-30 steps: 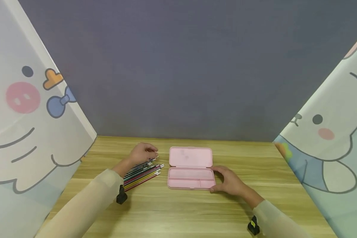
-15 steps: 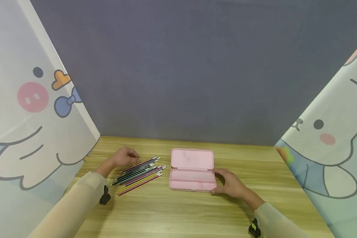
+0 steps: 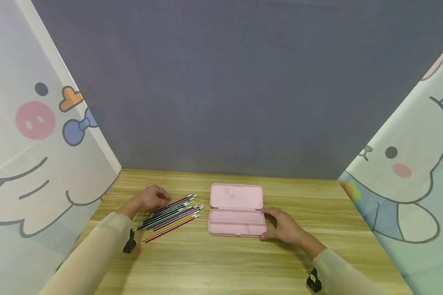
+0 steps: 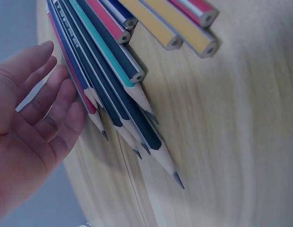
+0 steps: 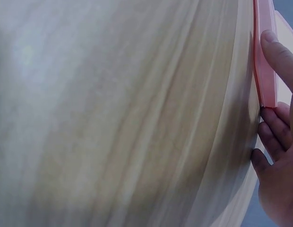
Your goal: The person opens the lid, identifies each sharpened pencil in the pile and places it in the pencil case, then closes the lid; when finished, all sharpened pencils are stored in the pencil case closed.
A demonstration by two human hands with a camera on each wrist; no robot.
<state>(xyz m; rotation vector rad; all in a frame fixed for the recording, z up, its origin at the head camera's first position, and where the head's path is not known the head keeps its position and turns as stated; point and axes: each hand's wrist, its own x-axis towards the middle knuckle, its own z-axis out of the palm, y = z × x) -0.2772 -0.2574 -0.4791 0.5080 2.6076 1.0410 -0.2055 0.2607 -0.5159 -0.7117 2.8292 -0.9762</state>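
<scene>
A pile of pencils (image 3: 171, 215) lies slanted on the table, erasers toward the right. My left hand (image 3: 153, 198) is at the far left side of this pile, fingers loosely bent and holding nothing. In the left wrist view the fingers (image 4: 66, 101) are right beside a red pencil (image 4: 75, 78); whether they touch it I cannot tell. A pink pencil case (image 3: 237, 216) lies open to the right, its lid (image 3: 236, 196) folded back and its compartments bare. My right hand (image 3: 284, 226) holds the case's right end, thumb (image 5: 278, 54) at the front corner, fingers at the rear one.
The wood-grain table (image 3: 221, 266) runs back to a dark grey wall (image 3: 221, 90). Cartoon-printed panels (image 3: 70, 172) flank it left and right. Several sharpened tips show at the pile's left end, beside the flat ends of other pencils (image 4: 210, 47).
My left hand has drawn back leftward from the eraser ends along the pencils, uncovering more of the pile. My right hand stays on the pencil case.
</scene>
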